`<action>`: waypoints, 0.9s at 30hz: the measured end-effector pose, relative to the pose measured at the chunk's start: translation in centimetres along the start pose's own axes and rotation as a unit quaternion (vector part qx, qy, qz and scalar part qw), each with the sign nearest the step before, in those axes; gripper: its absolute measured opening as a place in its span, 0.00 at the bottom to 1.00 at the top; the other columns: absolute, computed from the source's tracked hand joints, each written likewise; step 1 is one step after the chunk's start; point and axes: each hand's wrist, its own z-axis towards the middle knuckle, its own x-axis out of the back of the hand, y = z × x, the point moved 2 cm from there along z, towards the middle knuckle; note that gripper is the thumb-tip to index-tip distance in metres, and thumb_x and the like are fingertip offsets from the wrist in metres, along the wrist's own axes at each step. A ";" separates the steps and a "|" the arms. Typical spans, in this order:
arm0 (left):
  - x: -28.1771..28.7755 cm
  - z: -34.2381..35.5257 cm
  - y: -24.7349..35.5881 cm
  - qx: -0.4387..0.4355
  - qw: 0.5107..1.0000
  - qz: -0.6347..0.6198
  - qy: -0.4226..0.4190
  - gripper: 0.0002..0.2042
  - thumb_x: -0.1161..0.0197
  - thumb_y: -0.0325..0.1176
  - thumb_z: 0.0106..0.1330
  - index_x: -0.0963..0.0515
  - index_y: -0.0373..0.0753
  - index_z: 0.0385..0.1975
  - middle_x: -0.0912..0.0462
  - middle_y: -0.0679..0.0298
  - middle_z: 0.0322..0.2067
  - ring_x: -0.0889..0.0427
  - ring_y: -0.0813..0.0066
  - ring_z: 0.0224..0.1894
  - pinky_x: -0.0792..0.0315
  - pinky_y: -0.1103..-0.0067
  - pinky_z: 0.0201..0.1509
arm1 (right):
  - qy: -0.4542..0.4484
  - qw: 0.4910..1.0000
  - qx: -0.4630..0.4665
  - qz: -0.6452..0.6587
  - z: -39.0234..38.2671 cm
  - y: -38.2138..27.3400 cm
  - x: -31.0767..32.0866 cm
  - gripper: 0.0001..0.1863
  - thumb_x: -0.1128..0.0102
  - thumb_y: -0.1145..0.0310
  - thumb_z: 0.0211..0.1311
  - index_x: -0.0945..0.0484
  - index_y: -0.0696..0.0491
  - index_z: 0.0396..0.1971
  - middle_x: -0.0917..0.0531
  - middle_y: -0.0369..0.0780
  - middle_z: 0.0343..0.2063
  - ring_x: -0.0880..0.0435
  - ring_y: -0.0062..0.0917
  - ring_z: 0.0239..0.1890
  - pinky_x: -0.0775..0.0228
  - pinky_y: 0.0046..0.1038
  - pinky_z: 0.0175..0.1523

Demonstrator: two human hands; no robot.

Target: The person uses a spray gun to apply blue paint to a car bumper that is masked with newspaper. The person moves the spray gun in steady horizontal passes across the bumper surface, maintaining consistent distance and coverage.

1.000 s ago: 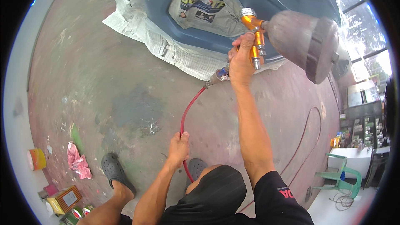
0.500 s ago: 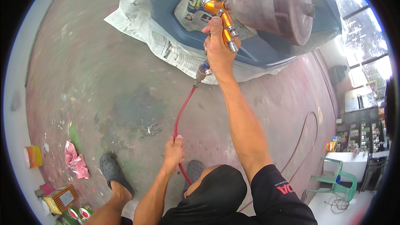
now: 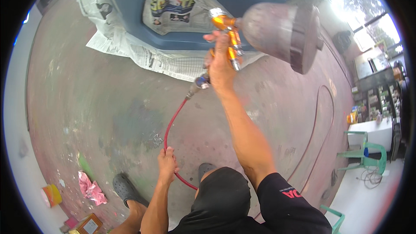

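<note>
Spray gun (image 3: pixel 226 22) gripped in right hand (image 3: pixel 221 64), seen against the near edge of the blue panel (image 3: pixel 122 2); red air hose (image 3: pixel 172 121) closed in left hand (image 3: pixel 167 164). Cup (image 3: pixel 268 28) looks tipped: drips could be caused by a loose lid (image 3: pixel 306 39). If hose is let slip, newspaper masking (image 3: pixel 110 43) could be snagged, or panel scuffed.

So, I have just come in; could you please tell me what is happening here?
A person's right hand holds an orange spray gun with a large cup, in front of a blue panel. The left hand grips the red hose that leads to the gun. Newspaper shows in the panel's opening and along its near edge. No spray can be seen.
</note>
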 end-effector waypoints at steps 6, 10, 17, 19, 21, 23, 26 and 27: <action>0.9 -1.2 0.6 -0.009 0.999 0.023 0.028 0.11 0.47 0.42 0.84 0.29 0.41 0.48 0.34 0.71 0.25 0.42 0.84 0.16 0.48 0.79 0.16 | -0.020 0.998 -0.004 0.057 0.8 1.2 -2.0 0.25 0.35 0.44 0.80 0.19 0.55 0.45 0.17 0.34 0.29 0.29 0.10 0.20 0.38 0.20 0.23; 1.4 -1.7 0.6 -0.009 0.999 0.016 0.040 0.11 0.47 0.42 0.83 0.29 0.41 0.48 0.34 0.70 0.25 0.41 0.84 0.17 0.47 0.79 0.16 | 0.043 0.997 -0.029 0.050 0.8 3.1 -0.3 0.25 0.35 0.42 0.79 0.22 0.53 0.39 0.21 0.34 0.25 0.28 0.13 0.18 0.37 0.21 0.21; 1.4 -2.3 0.9 -0.021 0.999 0.034 0.025 0.11 0.46 0.42 0.83 0.28 0.39 0.49 0.34 0.71 0.25 0.41 0.85 0.17 0.48 0.80 0.17 | 0.162 0.986 -0.034 0.030 1.0 4.0 4.9 0.29 0.34 0.39 0.77 0.24 0.53 0.34 0.21 0.34 0.23 0.27 0.14 0.17 0.36 0.21 0.21; 1.2 -2.4 0.9 -0.021 0.999 0.036 0.025 0.11 0.46 0.42 0.83 0.28 0.39 0.49 0.34 0.71 0.25 0.41 0.85 0.17 0.48 0.80 0.17 | 0.190 0.981 -0.038 0.013 1.1 3.7 6.0 0.30 0.35 0.39 0.77 0.24 0.54 0.35 0.21 0.35 0.25 0.27 0.14 0.18 0.36 0.21 0.21; 1.0 -2.4 1.0 -0.016 0.999 0.038 0.024 0.11 0.46 0.41 0.83 0.28 0.39 0.49 0.34 0.71 0.24 0.41 0.85 0.17 0.48 0.79 0.17 | 0.203 0.979 -0.028 0.005 0.9 3.5 6.7 0.31 0.35 0.38 0.77 0.21 0.57 0.40 0.16 0.38 0.32 0.28 0.14 0.18 0.37 0.21 0.21; 0.9 -2.3 1.3 -0.012 0.999 0.038 0.022 0.11 0.47 0.41 0.83 0.28 0.39 0.49 0.34 0.71 0.24 0.41 0.85 0.17 0.48 0.79 0.17 | 0.191 0.981 -0.039 0.002 0.5 3.2 7.2 0.30 0.35 0.40 0.78 0.20 0.57 0.45 0.13 0.38 0.36 0.28 0.13 0.18 0.36 0.21 0.22; 1.1 -2.2 1.3 -0.006 0.998 0.061 0.020 0.11 0.47 0.40 0.84 0.28 0.37 0.48 0.34 0.71 0.24 0.42 0.85 0.17 0.48 0.79 0.17 | 0.150 0.988 -0.041 0.004 -0.2 3.1 7.8 0.27 0.36 0.43 0.80 0.18 0.57 0.50 0.11 0.38 0.41 0.29 0.12 0.18 0.36 0.21 0.23; 1.1 -2.2 1.3 0.001 0.997 0.073 0.018 0.11 0.47 0.40 0.84 0.27 0.37 0.48 0.34 0.71 0.24 0.41 0.85 0.17 0.48 0.79 0.17 | 0.132 0.990 -0.039 0.005 -0.5 3.0 8.0 0.27 0.36 0.44 0.80 0.17 0.57 0.51 0.10 0.38 0.42 0.29 0.11 0.18 0.36 0.21 0.23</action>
